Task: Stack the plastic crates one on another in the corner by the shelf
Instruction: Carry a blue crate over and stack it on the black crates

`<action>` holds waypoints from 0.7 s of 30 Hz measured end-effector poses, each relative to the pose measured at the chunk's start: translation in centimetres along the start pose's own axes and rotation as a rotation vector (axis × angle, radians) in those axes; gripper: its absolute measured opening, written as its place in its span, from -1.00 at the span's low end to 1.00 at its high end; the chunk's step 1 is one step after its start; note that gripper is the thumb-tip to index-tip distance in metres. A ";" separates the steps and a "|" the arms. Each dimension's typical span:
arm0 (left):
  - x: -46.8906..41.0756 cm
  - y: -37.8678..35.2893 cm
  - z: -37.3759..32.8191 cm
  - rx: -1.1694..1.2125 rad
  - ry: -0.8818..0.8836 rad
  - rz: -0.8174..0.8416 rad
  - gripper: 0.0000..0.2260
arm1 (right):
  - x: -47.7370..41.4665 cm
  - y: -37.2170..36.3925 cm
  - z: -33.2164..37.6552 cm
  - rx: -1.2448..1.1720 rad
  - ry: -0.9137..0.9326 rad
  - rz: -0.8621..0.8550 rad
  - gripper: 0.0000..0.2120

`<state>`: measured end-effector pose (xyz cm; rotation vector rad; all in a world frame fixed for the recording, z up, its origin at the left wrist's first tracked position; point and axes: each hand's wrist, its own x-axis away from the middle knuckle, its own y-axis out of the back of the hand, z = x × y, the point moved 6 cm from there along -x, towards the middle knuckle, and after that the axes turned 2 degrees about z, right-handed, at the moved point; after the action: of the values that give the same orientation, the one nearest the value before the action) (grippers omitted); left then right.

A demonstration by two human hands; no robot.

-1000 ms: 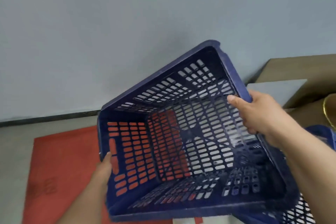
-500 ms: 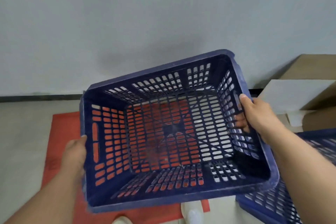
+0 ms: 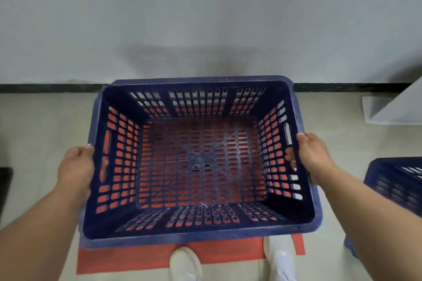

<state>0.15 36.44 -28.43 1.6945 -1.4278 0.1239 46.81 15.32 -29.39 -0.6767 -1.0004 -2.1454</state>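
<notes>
View: head, the only one.
Change: my crate [image 3: 201,157] was tipped with its right end high. It is now level in my hands, open side up, square to the wall [image 3: 205,18].
Position: the crate is over the mat [image 3: 228,255] and covers most of it. The mat's near strip shows by my shoes [image 3: 185,264].
Left hand [image 3: 76,166]: has shifted from the near corner to the middle of the left rim. It grips the rim, thumb on top.
Right hand [image 3: 312,155]: grips the right handle slot, fingers showing through inside.
Meaning: I judge the carry done and the set-down next. This crate looks meant as the base of the stack.
Second crate [image 3: 397,182]: right of the mat, cut off by the frame edge.
Hidden: my left fingers are behind the crate wall. The shelf and corner are not in view. I cannot tell whether the crate touches the mat.
</notes>
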 end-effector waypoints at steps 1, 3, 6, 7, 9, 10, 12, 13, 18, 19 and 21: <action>-0.7 -0.1 0.8 -0.009 0.000 0.001 -0.78 | -0.3 -0.7 -0.2 0.014 0.011 0.004 -0.71; -1.6 -0.4 2.1 -0.003 -0.026 0.000 -0.78 | -0.3 -1.6 -0.5 0.037 0.047 0.007 -0.73; -1.5 -0.5 3.4 0.009 -0.069 0.025 -0.82 | 0.6 -1.8 -1.6 0.035 0.086 0.037 -0.71; -1.5 -0.2 3.7 0.024 -0.067 0.044 -0.82 | 1.0 -1.7 -1.9 0.019 0.075 0.038 -0.70; -1.3 0.2 4.3 0.022 -0.047 0.103 -0.75 | 1.7 -1.5 -2.5 -0.019 0.049 0.010 -0.69; -1.4 0.2 4.6 0.003 -0.032 0.142 -0.70 | 2.0 -1.5 -2.6 -0.022 0.040 -0.010 -0.68; -1.2 0.1 4.6 -0.010 -0.020 0.179 -0.65 | 2.2 -1.5 -2.7 -0.003 0.029 -0.043 -0.66; -0.9 -0.1 4.4 0.007 -0.018 0.185 -0.65 | 2.2 -1.5 -2.7 0.012 0.033 -0.055 -0.66; -1.2 -1.1 4.1 0.074 -0.053 0.189 -0.70 | 1.5 -2.0 -2.7 0.037 0.064 -0.082 -0.68; -1.3 -1.1 4.1 0.084 -0.061 0.172 -0.71 | 1.5 -2.0 -2.6 0.027 0.062 -0.081 -0.68; -1.2 -1.1 4.3 0.085 -0.053 0.141 -0.71 | 1.7 -1.9 -2.6 0.005 0.056 -0.082 -0.69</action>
<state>-1.24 34.40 -32.28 1.6758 -1.6016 0.2215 43.87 13.60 -30.60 -0.5788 -1.0192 -2.2189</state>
